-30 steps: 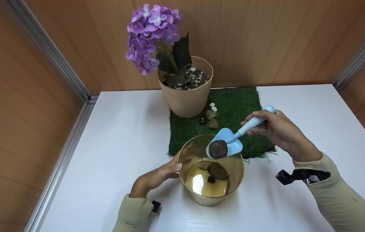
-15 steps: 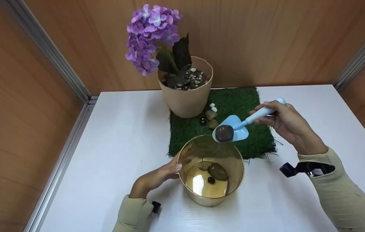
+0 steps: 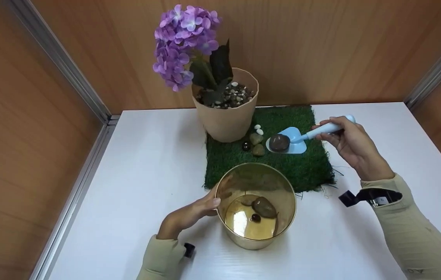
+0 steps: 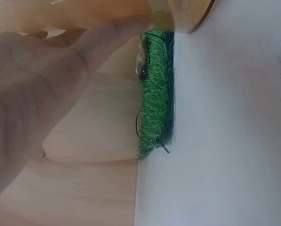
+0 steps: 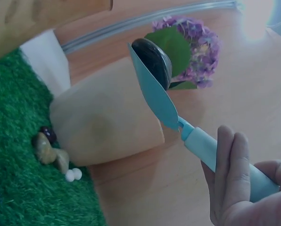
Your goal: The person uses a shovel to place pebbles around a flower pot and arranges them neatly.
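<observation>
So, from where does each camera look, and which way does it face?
Head: worn on the head, facing forward and down over the gold bowl; left hand, right hand and sleeves show.
Left wrist: on that wrist, facing past the left hand to the grass mat; that hand shows.
Right wrist: on that wrist, facing the trowel and flowerpot; the right hand's fingers show.
Head and right wrist share trowel, flowerpot and grass mat.

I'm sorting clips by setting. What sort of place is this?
Probably an indoor booth set up for tabletop work, though the wider building isn't shown: wood-grain panels stand around a white table, metal strips run along the corners, and a grass-like mat lies on the table.
</observation>
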A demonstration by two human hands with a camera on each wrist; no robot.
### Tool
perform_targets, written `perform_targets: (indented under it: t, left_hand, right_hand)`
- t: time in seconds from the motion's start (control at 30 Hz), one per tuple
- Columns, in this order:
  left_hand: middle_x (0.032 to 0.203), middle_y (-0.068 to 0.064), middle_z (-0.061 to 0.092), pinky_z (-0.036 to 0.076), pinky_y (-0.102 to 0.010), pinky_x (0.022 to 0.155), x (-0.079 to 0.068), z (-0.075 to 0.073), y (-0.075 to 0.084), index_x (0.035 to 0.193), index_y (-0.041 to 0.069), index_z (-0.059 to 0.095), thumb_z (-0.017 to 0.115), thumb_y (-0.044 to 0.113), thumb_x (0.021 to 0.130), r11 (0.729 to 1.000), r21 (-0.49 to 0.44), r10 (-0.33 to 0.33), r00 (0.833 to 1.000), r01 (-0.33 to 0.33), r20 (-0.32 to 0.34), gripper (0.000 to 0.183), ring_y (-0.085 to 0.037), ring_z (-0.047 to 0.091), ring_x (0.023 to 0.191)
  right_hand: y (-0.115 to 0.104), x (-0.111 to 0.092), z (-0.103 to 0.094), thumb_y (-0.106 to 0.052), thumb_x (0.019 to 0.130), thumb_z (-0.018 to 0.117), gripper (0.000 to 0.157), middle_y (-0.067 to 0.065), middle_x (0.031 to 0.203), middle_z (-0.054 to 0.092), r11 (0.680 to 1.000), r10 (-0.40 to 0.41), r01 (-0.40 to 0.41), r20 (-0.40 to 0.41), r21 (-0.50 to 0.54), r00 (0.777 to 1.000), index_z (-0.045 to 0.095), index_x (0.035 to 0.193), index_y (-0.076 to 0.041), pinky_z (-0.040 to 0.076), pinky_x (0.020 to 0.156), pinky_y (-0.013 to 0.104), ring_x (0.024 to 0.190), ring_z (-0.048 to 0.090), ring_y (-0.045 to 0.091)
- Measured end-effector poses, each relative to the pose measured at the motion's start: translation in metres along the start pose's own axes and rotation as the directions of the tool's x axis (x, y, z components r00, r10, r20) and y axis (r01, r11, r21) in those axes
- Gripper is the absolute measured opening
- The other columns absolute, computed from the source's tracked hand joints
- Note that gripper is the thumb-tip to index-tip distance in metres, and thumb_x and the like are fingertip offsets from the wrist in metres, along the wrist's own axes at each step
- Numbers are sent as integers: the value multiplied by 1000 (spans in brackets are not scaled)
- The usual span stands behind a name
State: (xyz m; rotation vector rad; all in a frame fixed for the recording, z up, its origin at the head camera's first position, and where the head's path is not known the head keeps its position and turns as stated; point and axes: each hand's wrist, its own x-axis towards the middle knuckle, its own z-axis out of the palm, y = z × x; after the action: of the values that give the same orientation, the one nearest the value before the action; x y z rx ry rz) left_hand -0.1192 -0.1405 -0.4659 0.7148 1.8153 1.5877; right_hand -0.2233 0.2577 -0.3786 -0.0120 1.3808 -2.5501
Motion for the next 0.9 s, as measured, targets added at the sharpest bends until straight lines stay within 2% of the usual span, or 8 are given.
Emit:
perform_targets:
  t: [0.27,0.5,0.73,0.9]
  left_hand:
    - [154,3,6,31,-50,100,1,0,0,147,41,-4,31,49,96,1000,-6,22,1000,-22,5,63,-26,14,138]
    - [154,2,8,30,-50,100,1,0,0,146,42,-5,30,47,96,1000,-8,30,999,-29,16,61,-25,14,139]
    - [154,0,8,31,-48,100,0,0,0,147,40,-4,31,47,96,1000,-3,15,1000,-15,15,62,-25,14,138]
    - [154,1,8,31,-48,99,0,1,-1,147,40,-4,31,47,96,1000,-5,13,1000,-13,8,62,-25,15,138]
  right_hand:
    - [17,12,-17,-14,93,57,27,23,102,63,999,-27,32,-134,35,991,58,104,10,49,80,28,86,67,26]
    - [43,25,-25,-18,95,54,36,20,113,53,998,-31,18,-250,-54,968,46,116,9,44,89,28,99,63,26]
    - [71,40,-30,-18,96,51,34,21,116,49,993,-43,7,-316,-117,948,48,115,10,43,91,30,100,62,24]
    - [82,44,-33,-15,96,49,36,20,118,44,999,-23,6,-338,-51,941,42,120,11,43,92,31,105,59,28]
